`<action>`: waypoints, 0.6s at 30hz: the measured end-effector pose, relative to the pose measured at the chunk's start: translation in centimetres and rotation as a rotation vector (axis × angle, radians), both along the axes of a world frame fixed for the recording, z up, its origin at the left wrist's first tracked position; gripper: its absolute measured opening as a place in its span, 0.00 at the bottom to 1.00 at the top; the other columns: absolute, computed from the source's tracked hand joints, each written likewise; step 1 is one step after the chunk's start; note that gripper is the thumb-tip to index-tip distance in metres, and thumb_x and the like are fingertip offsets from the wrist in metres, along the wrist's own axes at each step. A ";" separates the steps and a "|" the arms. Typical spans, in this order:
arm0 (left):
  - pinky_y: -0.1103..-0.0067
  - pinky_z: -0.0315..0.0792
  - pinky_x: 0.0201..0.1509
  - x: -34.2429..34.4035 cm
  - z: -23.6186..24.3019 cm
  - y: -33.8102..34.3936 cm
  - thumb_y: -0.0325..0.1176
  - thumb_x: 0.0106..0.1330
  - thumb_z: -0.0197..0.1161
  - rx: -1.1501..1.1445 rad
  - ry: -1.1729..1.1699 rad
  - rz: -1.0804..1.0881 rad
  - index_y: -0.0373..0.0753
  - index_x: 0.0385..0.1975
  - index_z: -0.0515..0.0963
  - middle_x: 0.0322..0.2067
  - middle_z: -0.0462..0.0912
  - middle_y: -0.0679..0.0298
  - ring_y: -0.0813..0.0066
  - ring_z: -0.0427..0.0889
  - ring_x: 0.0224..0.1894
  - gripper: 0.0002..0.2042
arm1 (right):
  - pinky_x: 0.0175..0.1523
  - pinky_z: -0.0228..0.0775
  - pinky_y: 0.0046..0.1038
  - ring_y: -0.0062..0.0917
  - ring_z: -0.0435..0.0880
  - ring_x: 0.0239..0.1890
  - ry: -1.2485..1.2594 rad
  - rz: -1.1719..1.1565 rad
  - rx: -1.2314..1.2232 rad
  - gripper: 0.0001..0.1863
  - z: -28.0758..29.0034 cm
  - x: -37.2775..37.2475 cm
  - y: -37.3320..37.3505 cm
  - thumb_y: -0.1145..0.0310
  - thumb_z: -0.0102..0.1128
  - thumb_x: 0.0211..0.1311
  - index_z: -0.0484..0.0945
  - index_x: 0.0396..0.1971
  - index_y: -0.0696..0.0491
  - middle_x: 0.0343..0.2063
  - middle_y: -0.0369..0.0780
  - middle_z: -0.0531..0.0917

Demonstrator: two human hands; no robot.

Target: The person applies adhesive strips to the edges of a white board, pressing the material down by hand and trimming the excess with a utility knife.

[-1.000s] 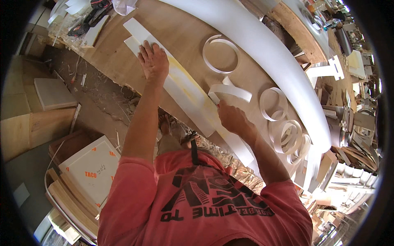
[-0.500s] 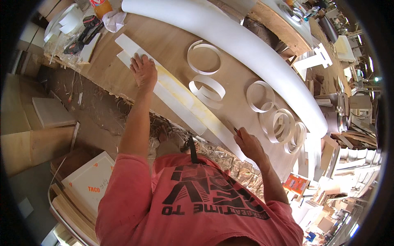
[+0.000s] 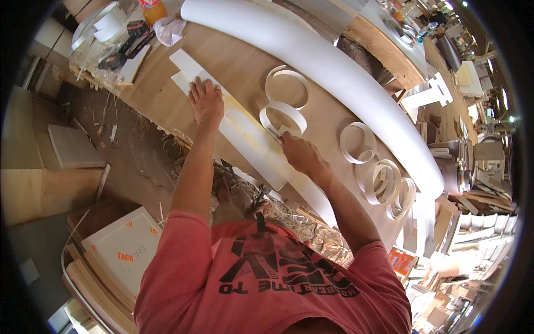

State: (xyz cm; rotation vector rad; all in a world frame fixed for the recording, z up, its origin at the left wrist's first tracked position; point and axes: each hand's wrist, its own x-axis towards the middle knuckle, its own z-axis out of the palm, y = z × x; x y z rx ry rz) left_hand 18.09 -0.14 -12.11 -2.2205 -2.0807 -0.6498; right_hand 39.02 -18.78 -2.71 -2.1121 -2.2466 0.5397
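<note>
Yellow-smeared white strip (image 3: 240, 116) lies on surface (image 3: 233, 64), directly left of right grip (image 3: 302, 154); long axis runs diagonally, from beyond left grip (image 3: 206, 102) to lower right past right grip. Right grip nearer strip's right-hand edge: fingers closed around slim tool (image 3: 272, 132), tip at edge. Left grip: spread flat, palm down on strip, nothing grasped. Curled band (image 3: 301, 121) just beyond right grip.

Smooth long strip (image 3: 250, 127), matt wooden tabletop (image 3: 233, 61)
</note>
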 end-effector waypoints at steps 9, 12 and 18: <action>0.62 0.46 0.70 0.2 0.0 -0.3 0.44 0.70 0.42 0.021 -0.036 0.011 0.39 0.56 0.64 0.65 0.55 0.51 0.51 0.51 0.68 0.20 | 0.34 0.75 0.44 0.45 0.82 0.30 0.059 0.057 -0.034 0.10 0.5 0.7 0.2 0.66 0.42 0.67 0.66 0.38 0.58 0.27 0.51 0.81; 0.60 0.49 0.69 0.2 -0.3 -0.1 0.43 0.70 0.44 0.050 0.004 0.017 0.39 0.56 0.64 0.63 0.56 0.50 0.50 0.52 0.67 0.20 | 0.36 0.74 0.44 0.45 0.82 0.31 0.033 0.030 -0.121 0.09 1.1 0.2 0.9 0.67 0.42 0.66 0.66 0.38 0.58 0.27 0.51 0.81; 0.60 0.49 0.69 0.1 -0.1 -0.1 0.43 0.70 0.45 0.037 0.001 0.010 0.39 0.57 0.63 0.63 0.56 0.51 0.51 0.52 0.67 0.20 | 0.34 0.74 0.44 0.46 0.82 0.30 0.134 0.007 0.038 0.09 0.5 0.1 0.5 0.67 0.43 0.66 0.66 0.38 0.58 0.26 0.52 0.81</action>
